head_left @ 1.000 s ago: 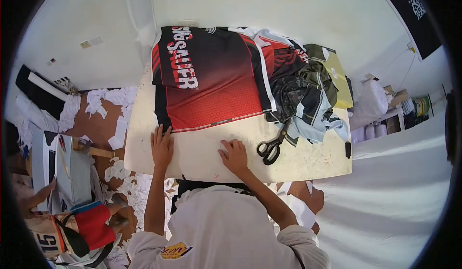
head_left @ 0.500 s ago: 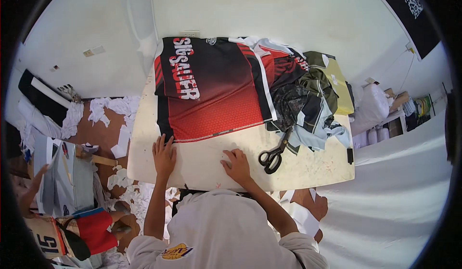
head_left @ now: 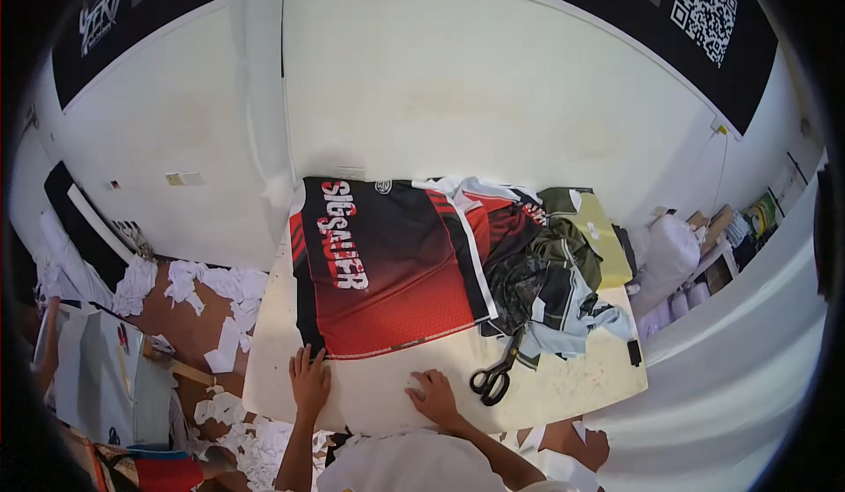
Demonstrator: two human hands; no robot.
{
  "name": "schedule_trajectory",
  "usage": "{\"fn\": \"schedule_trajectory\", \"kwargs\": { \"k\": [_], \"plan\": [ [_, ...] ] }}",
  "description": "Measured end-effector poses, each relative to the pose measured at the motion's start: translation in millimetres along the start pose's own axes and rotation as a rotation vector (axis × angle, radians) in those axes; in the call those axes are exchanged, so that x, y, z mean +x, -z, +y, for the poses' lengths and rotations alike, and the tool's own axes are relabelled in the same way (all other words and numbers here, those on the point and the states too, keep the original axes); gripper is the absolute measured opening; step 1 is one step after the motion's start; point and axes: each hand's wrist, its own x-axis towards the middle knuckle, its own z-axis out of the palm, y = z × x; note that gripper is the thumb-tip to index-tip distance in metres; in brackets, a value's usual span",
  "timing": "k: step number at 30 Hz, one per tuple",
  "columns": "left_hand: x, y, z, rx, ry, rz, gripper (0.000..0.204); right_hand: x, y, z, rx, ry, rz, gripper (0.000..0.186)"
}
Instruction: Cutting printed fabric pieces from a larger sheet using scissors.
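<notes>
A black and red printed jersey panel (head_left: 400, 303) lies spread flat on the pale table (head_left: 370, 395), with white lettering down its left part. My left hand (head_left: 310, 385) rests at its lower left corner, fingers extended, the fingertips by the black edge. On the bare tabletop below the panel lies my right hand (head_left: 433, 397), fingers loosely apart, holding nothing. Right of that hand are black-handled scissors (head_left: 493, 383), their blades partly under a heap of camouflage, black and light blue fabric pieces (head_left: 554, 294).
A yellow folded item (head_left: 606, 241) lies behind the heap. A small black object (head_left: 635, 353) sits at the table's right edge. White scraps (head_left: 207, 285) litter the floor at left. Another person's arm (head_left: 47, 342) shows beside a grey-white table (head_left: 92, 378). A white curtain (head_left: 722, 404) hangs at right.
My view has tilted up, so the table sits lower and more wall and dark banner show. Both hands keep about the same places on the table; the panel has not visibly shifted.
</notes>
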Motion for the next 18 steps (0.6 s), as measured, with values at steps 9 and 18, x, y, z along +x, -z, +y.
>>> {"fn": "schedule_trajectory", "kwargs": {
  "k": [9,18],
  "plan": [
    [0.2,3.2,2.1,0.011,0.009,-0.036,0.046,-2.3,-3.7,5.3,0.013,0.026,0.033,0.035],
    [0.2,1.2,2.3,0.006,0.008,-0.013,0.046,-0.9,-0.2,1.3,0.014,-0.015,0.021,0.041]
  ]
}}
